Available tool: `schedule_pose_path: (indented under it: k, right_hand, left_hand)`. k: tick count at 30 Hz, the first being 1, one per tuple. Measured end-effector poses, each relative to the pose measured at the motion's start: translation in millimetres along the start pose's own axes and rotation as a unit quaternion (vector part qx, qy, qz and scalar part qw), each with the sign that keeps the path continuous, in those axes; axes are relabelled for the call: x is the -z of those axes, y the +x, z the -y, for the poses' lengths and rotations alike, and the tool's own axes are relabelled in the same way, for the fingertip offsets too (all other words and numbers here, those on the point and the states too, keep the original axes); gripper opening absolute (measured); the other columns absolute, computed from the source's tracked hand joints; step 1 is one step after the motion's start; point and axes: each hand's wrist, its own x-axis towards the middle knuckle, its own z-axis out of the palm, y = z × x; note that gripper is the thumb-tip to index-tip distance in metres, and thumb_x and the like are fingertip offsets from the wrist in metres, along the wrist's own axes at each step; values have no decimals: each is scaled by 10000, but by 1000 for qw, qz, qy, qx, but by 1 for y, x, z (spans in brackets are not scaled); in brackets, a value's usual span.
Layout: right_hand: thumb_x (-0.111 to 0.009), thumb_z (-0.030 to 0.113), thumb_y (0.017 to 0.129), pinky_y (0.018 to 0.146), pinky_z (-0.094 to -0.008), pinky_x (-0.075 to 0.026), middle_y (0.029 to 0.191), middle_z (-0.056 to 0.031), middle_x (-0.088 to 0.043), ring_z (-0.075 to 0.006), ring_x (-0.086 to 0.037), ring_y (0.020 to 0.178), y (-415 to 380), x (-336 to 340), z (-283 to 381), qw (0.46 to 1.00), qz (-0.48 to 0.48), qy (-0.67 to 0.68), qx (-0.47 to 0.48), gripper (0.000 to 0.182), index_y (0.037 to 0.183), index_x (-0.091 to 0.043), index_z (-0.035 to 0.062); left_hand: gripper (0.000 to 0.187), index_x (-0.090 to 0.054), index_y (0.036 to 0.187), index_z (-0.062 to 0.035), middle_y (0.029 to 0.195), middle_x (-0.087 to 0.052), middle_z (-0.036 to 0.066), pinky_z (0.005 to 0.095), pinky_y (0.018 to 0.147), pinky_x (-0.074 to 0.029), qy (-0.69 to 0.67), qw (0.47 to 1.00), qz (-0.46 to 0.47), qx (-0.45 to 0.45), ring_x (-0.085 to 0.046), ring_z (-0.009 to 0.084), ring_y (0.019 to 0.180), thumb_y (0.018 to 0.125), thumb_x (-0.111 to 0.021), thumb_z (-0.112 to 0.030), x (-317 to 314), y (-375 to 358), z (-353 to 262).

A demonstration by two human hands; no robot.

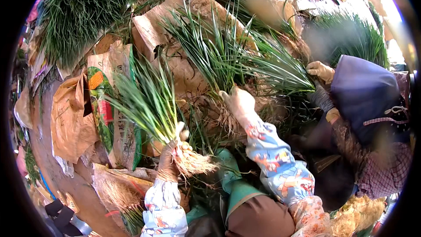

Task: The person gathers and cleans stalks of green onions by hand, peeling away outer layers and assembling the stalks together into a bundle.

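My left hand [170, 160], in a brown glove, is closed around the root end of a bunch of green onions [151, 101]. The leaves fan up and to the left, and pale stringy roots [195, 162] hang out to the right. In a light glove, my right hand [240, 103] is at the base of a loose pile of green onions [210, 52], its fingers bent against the stalks. That pile lies on brown paper sacking [151, 22], with roots trailing below my fingers. Both my sleeves are light blue with a printed pattern.
A co-worker in a dark blue hood [364, 87] sits at the right; their gloved hand [321, 71] is by more green onions [280, 63]. Large heaps of greens stand at the upper left [83, 13] and upper right [351, 35]. A printed bag [120, 105] and brown sack [72, 118] lie left.
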Motion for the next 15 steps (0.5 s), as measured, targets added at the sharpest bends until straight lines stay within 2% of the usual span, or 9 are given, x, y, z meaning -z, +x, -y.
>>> schedule_pose_path:
  k: [4, 6, 7, 8, 9, 11, 12, 14, 15]
  right_hand:
    - [-536, 361, 797, 505, -356, -479, 645, -118, -592, -271, -586, 564, 2, -19, 6, 977, -101, 65, 174, 319, 745, -546, 47]
    - [-517, 138, 772, 473, -271, -485, 617, -55, -579, -171, -581, 538, -28, -4, 24, 968, 126, -45, 212, 84, 728, -555, 78]
    - [-490, 111, 782, 475, -238, -486, 624, -47, -574, -131, -577, 536, -32, -20, 21, 796, 211, -198, 531, 88, 749, -567, 83]
    - [-474, 113, 800, 473, -243, -486, 636, -57, -574, -130, -572, 530, -30, -45, 13, 748, 236, -201, 587, 106, 758, -564, 75]
    - [-458, 116, 818, 472, -248, -486, 648, -67, -574, -130, -567, 524, -28, -69, 6, 696, 261, -201, 638, 124, 767, -561, 68]
    - [-442, 159, 854, 424, -249, -464, 625, -58, -555, -103, -506, 469, -26, -32, 12, 892, 50, -237, 381, 173, 772, -544, 45]
    - [-429, 184, 863, 392, -259, -441, 614, -53, -551, -120, -496, 460, -16, -16, 12, 986, -8, -8, 166, 197, 801, -549, 42]
    - [-504, 215, 814, 393, -290, -423, 598, -51, -571, -189, -545, 506, 20, -15, 24, 987, 48, -138, 67, 144, 773, -563, 90]
    - [-517, 232, 807, 433, -314, -443, 604, -71, -574, -218, -562, 534, 40, -37, 16, 977, -42, -157, 135, 158, 760, -564, 89]
  left_hand:
    - [450, -453, 1102, 9, 636, -527, 44, 335, 618, -479, -4, 987, 160, -13, -542, 163, 543, 766, -632, -230, 40, 13, 7]
    - [295, -485, 1014, -51, 665, -511, 6, 350, 566, -485, -37, 993, 92, -66, -526, 133, 549, 789, -612, -193, 25, 4, -3]
    - [227, -486, 968, -76, 700, -540, 16, 357, 639, -480, -76, 990, 98, -66, -557, 148, 629, 808, -586, -201, 8, -2, -16]
    - [193, -483, 960, -84, 720, -549, 15, 372, 718, -466, -81, 981, 155, -86, -566, 164, 712, 821, -567, -189, 5, 2, -21]
    - [207, -492, 943, -78, 704, -543, 24, 382, 721, -482, -67, 990, 94, -80, -570, 179, 690, 797, -592, -187, -1, 3, -25]
    - [249, -503, 931, -57, 672, -537, 38, 402, 743, -495, -6, 996, 47, -69, -572, 204, 652, 767, -629, -197, 1, 8, -25]
    - [287, -506, 941, -37, 645, -534, 43, 401, 735, -496, -39, 998, 58, -8, -568, 200, 638, 749, -648, -197, 12, 13, -18]
    - [346, -494, 978, -23, 619, -532, 48, 387, 745, -492, 20, 997, 66, 19, -564, 196, 625, 732, -665, -197, 23, 18, -4]
    - [358, -504, 979, -8, 671, -548, 52, 369, 763, -485, -8, 995, 81, 54, -562, 190, 627, 729, -669, -204, 22, 15, 3]
